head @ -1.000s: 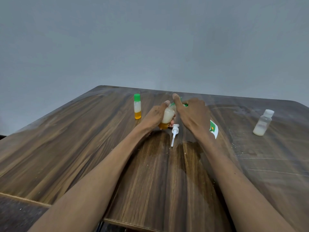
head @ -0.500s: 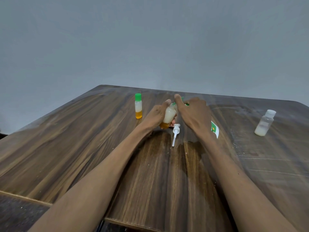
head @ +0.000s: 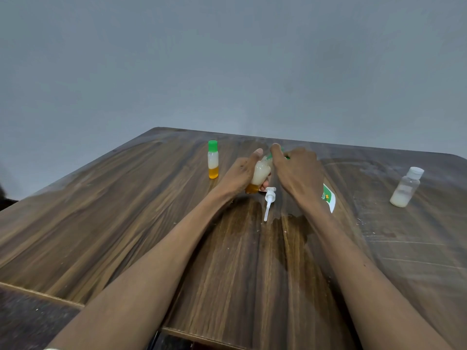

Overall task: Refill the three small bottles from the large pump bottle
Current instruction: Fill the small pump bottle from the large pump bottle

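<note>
Barely any change from half a second ago: both hands are where they were, same grip, bottles unmoved. My left hand [head: 241, 174] is wrapped round a small bottle [head: 259, 176], tilted, white liquid over an orange layer at its base. My right hand [head: 297, 173] pinches its green cap [head: 271, 155] with thumb and fingers.

A second small bottle [head: 213, 159] with a green cap stands upright toward the far left part of the worktop [head: 126, 223], same white-over-orange fill. A third small bottle [head: 406, 187], clear with a white cap and a little white liquid at the bottom, stands near the right edge, well apart from the hands.

The white pump head [head: 269, 201] lies loose on the worktop just on the near side of the held bottle. The large bottle [head: 328, 198] is mostly hidden behind my right wrist; only part of a green-and-white label shows, and I can't read the text.

Open room: the whole near-left area and the near edge between my forearms. There's a wet patch near the pump head.
</note>
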